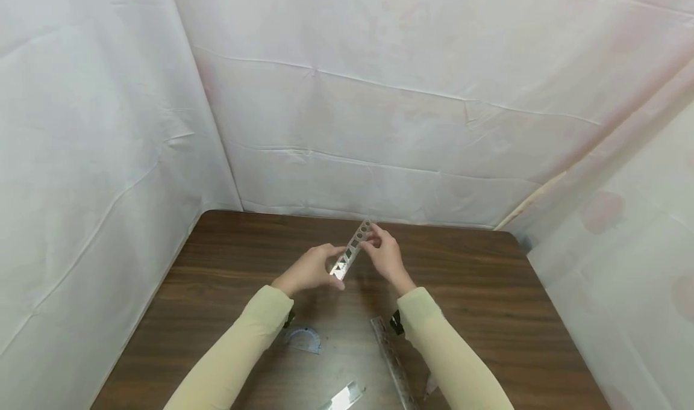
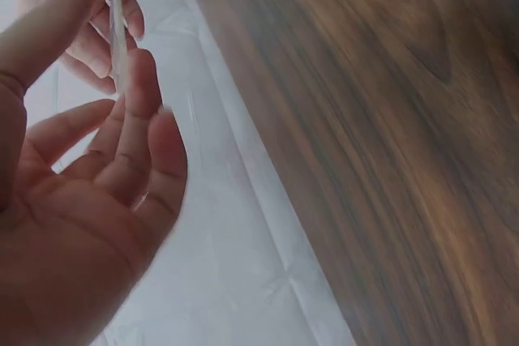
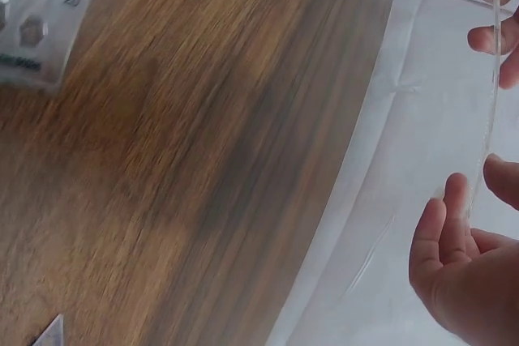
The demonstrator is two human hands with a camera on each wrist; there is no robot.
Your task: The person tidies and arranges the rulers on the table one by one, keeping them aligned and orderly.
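Nearest, a protractor [image 1: 303, 339] and long ruler [image 1: 391, 359] lie on the desk [image 1: 488, 301]. Above it, the left hand [image 1: 308, 270] pinches the stencil ruler [image 1: 352, 250] at its seven o'clock end; the right hand [image 1: 386, 254] pinches the one o'clock end.

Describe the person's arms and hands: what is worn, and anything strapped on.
Both arms are covered to the wrist by long, close-fitting pale yellow sleeves, the left sleeve and the right sleeve alike, plain with no markings. The left hand and right hand are bare: no gloves, and no rings or watch that I can see. A small dark object sits under each wrist.
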